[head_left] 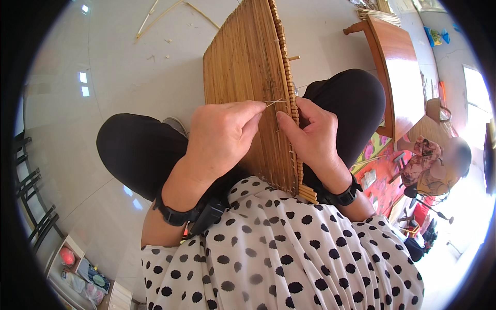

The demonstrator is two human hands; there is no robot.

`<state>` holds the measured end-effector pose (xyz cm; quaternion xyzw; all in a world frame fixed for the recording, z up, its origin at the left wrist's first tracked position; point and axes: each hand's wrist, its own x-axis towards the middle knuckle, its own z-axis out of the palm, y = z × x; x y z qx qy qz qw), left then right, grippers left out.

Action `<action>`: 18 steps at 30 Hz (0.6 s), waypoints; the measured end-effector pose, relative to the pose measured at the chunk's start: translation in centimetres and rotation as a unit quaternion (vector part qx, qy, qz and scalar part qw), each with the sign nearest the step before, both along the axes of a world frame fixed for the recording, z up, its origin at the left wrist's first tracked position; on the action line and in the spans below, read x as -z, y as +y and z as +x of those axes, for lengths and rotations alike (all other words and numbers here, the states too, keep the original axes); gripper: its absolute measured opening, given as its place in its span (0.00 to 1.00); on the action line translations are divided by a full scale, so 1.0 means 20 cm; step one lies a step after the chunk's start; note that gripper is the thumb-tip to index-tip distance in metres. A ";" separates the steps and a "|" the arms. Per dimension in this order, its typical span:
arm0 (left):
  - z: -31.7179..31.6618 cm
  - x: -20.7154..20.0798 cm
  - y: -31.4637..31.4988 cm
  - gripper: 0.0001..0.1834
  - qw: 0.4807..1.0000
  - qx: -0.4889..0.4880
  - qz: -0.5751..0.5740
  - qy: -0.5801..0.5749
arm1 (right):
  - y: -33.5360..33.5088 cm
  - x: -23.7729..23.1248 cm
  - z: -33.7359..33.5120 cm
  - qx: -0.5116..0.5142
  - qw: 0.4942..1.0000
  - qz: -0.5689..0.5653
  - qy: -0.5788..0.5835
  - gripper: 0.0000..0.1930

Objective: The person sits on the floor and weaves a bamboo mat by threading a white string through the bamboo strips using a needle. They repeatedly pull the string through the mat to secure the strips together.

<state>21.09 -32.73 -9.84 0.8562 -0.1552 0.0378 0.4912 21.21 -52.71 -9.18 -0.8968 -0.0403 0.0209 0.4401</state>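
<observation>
Pinching a thin pale wire (pixel 274 103) between thumb and forefinger of the left hand (pixel 219 135), toward 10 o'clock from centre; clamping a slatted wooden panel (pixel 243 67) by its bound edge with the right hand (pixel 315 135), toward 3 o'clock, with thumb on the face and fingertips partly hidden behind; spreading from centre to 12 o'clock, cut off up there, partly covered by polka-dot cloth (pixel 289 248) toward 6 o'clock; cannot tell where the wire enters the edge.
</observation>
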 end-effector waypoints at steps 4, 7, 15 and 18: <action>0.00 0.00 0.00 0.08 1.000 0.000 -0.005 -0.006 | 0.00 0.00 0.00 0.000 1.000 0.002 0.001 0.10; 0.00 -0.01 0.00 0.09 1.000 -0.003 -0.009 -0.001 | 0.01 0.00 0.00 0.000 1.000 -0.001 0.007 0.10; 0.01 -0.02 0.03 0.09 1.000 0.004 0.020 -0.005 | 0.01 -0.01 0.00 -0.010 1.000 -0.011 0.004 0.10; 0.03 -0.04 0.05 0.08 0.998 0.008 0.066 -0.007 | 0.01 0.00 0.01 -0.014 1.000 0.002 -0.001 0.10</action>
